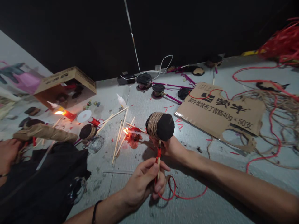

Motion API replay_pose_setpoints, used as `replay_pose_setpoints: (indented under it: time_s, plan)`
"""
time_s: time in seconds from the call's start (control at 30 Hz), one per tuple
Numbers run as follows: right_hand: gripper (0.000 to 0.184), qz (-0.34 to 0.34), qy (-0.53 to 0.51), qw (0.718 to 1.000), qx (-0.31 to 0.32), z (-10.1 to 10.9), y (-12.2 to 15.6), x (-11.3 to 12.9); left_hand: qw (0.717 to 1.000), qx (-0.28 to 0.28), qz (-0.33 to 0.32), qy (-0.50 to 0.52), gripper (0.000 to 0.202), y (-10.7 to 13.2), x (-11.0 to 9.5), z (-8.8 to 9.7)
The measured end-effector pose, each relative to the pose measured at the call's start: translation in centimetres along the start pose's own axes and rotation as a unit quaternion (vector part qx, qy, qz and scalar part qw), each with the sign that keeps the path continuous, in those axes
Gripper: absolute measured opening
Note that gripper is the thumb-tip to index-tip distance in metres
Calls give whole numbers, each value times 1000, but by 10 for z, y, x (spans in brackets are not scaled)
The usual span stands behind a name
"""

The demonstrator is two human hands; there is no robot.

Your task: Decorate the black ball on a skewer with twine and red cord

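Observation:
My right hand [168, 147] grips the underside of a black disc-shaped piece [160, 126] with tan twine wound round its rim, held upright. A thin wooden stick [158, 163] runs down from it. My left hand [143, 182] pinches the lower end of that stick together with a red cord [179, 196] that is wound on the stick and loops over the floor below. A lit red candle stub [131, 136] burns on the floor just left of the disc, with loose wooden sticks [119, 133] beside it.
A flat printed cardboard sheet [219, 112] lies to the right, tangled twine and red cord [275, 124] beyond it. Another person's hand [8, 152] and dark clothing [46, 180] are at the left. A second flame [61, 113], an open box [65, 85] and more discs [158, 88] sit farther back.

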State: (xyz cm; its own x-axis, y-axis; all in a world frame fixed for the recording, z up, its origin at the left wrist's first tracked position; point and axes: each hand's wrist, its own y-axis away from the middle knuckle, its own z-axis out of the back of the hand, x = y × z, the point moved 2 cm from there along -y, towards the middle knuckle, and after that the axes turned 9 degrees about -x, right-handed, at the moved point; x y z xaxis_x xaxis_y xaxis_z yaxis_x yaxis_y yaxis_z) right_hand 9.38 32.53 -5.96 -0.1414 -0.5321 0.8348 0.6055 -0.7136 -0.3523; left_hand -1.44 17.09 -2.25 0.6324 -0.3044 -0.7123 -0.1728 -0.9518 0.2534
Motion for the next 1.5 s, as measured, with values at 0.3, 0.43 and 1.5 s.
replay_pose_setpoints:
  time_s: [0.3, 0.43, 1.5]
  plan:
    - [17, 22, 19, 1000, 2, 4, 1, 1, 1000, -12, 11, -2, 32, 1, -2, -2]
    - [17, 32, 21, 999, 3, 2, 1, -2, 1000, -11, 12, -3, 32, 1, -3, -2]
    - [13, 49, 44, 997, -40, 9, 1, 2, 1000, -8, 13, -12, 35, -1, -3, -1]
